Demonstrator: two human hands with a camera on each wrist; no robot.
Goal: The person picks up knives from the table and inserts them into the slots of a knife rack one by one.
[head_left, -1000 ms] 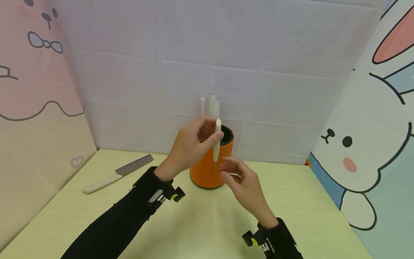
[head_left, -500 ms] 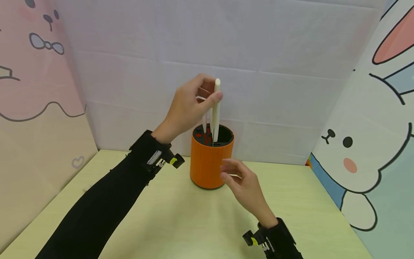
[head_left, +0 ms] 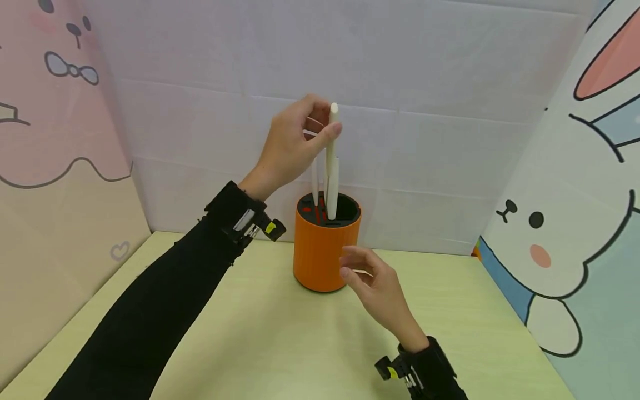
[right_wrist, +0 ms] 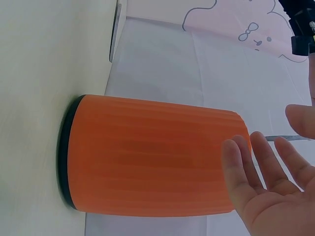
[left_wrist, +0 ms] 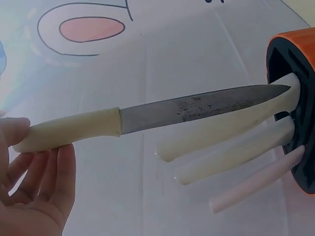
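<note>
My left hand (head_left: 292,136) pinches a knife (left_wrist: 157,115) by the end of its cream handle, thumb on one side and fingers on the other. Its spotted steel blade hangs point down above an orange knife holder (head_left: 325,253) with a black slotted top. In the left wrist view the tip overlaps a white handle standing in the holder; whether they touch, I cannot tell. My right hand (head_left: 372,283) hovers beside the holder's lower right side, fingers loosely bent, holding nothing. In the right wrist view it partly covers the orange wall.
Two white handles (left_wrist: 236,150) and a thinner pinkish one (left_wrist: 261,179) stick up from the holder's slots. Behind it rises a pale sheet wall (head_left: 425,166). The holder stands near the back edge of the light wood table (head_left: 300,344).
My left hand has lifted the knife from in front of the holder to above it. The sleeve now hides the wide-bladed knife on the table in the head view. My right hand stays put.
</note>
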